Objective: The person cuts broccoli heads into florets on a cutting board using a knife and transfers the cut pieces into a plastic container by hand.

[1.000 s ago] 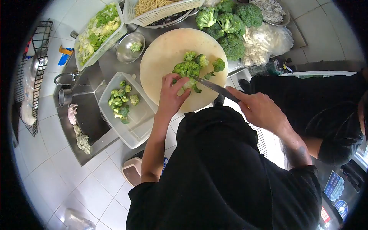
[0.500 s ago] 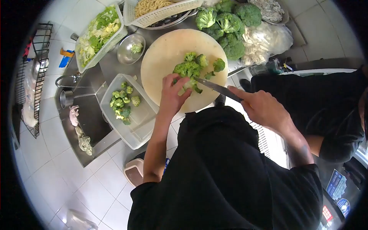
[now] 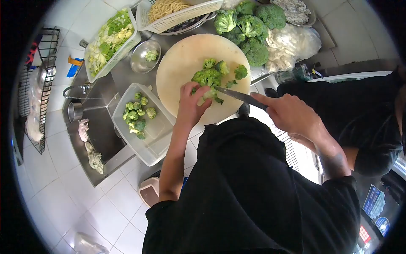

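On a round cutting board lies a head of broccoli with its stalk toward me. My left hand grips the stalk side, fingers curled over it. In my right hand is a knife, its tip touching the broccoli near the stalk, just right of my left fingers. A loose broccoli floret sits to the right on the board, with smaller bits beside it. Cut florets are gathered in a clear plastic tub left of the board.
Whole broccoli heads are piled behind the board, beside a plastic bag. A lettuce basket, a metal bowl and a noodle basket stand at the back left. The sink is left; another person stands close at right.
Both hands, the knife and the broccoli hold nearly the same place. My right forearm has shifted slightly, and the other person's forearm now shows beside it. The view has moved a little.
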`<state>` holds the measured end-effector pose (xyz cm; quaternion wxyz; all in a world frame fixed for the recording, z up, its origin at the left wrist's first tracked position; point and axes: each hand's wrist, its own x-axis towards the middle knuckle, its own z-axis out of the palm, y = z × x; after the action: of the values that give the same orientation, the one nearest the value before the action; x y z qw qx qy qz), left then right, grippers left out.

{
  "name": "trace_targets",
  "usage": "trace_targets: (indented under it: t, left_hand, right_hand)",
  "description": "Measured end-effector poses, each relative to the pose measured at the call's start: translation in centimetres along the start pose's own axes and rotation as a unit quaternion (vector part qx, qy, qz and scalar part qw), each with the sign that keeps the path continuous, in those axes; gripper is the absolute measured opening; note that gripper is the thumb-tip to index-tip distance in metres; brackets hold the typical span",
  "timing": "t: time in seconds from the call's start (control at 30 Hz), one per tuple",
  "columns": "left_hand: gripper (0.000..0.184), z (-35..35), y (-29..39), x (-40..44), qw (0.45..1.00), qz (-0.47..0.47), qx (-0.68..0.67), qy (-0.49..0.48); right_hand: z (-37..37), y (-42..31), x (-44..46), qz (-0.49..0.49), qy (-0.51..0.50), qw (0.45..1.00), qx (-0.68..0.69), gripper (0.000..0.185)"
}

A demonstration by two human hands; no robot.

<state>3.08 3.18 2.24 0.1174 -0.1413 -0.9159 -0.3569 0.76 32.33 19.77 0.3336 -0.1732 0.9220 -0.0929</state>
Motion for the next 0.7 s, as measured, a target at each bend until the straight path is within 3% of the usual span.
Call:
trace_targets:
  t: [0.1,0.2,0.43,0.6,0.7]
  left_hand:
    - [0.047,0.1,-0.3,0.1,0.999,-0.023,-0.036,0.003]
    - [0.047,0.1,-0.1,-0.1,1.0,0.021,0.0,-0.003]
    - [0.047,-0.7,-0.5,-0.1,0.998,-0.052,-0.029,0.025]
    - [0.045,-3.7,-2.5,-0.1,0.994,-0.081,0.037,0.063]
    - [0.043,-5.2,-2.9,-0.8,0.996,-0.08,0.033,0.01]
  right_hand:
    - [-0.4,0.2,0.0,0.016,-0.032,0.999,-0.002,0.059]
    - [-0.4,-0.2,0.3,0.006,-0.028,1.0,-0.009,0.059]
    - [-1.4,1.2,0.3,0.015,-0.002,1.0,-0.006,0.056]
    - [-0.8,2.4,1.2,-0.014,0.091,0.995,0.027,0.058]
    - [1.1,2.3,1.5,-0.031,0.111,0.992,0.054,0.059]
